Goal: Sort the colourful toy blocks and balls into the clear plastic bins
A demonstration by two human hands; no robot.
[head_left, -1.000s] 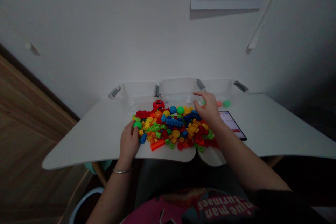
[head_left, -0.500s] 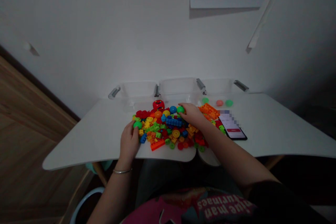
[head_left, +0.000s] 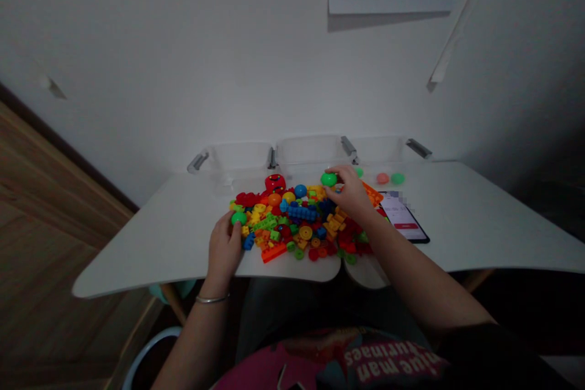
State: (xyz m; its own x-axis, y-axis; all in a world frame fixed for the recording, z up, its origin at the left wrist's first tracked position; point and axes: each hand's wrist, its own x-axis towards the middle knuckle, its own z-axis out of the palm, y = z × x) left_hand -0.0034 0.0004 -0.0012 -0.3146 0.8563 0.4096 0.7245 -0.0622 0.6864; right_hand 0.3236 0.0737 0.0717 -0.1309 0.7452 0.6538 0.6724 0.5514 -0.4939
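A heap of colourful plastic toy blocks point(head_left: 269, 222) covers the middle of the white table. At its left edge, my left hand point(head_left: 225, 242) has its fingers around a green ball point(head_left: 238, 218). My right hand point(head_left: 350, 192) pinches another green ball point(head_left: 328, 179) above the far right part of the heap. Between the hands lie a blue ball point(head_left: 300, 191), an orange ball point(head_left: 274, 200) and a yellow ball point(head_left: 289, 197). A red piece with a face point(head_left: 275, 183) sits at the back of the heap, and a blue bumpy piece point(head_left: 301, 212) lies in its middle.
Clear plastic bins with grey latches point(head_left: 311, 149) stand in a row against the wall. Green and pinkish balls show through the right bin, including a pinkish one point(head_left: 382, 178). A phone point(head_left: 406, 219) lies right of the heap on the white table point(head_left: 150, 231).
My right hand has lifted its green ball off the heap and moved it right and away from me, toward the bins. My left hand stays in place.
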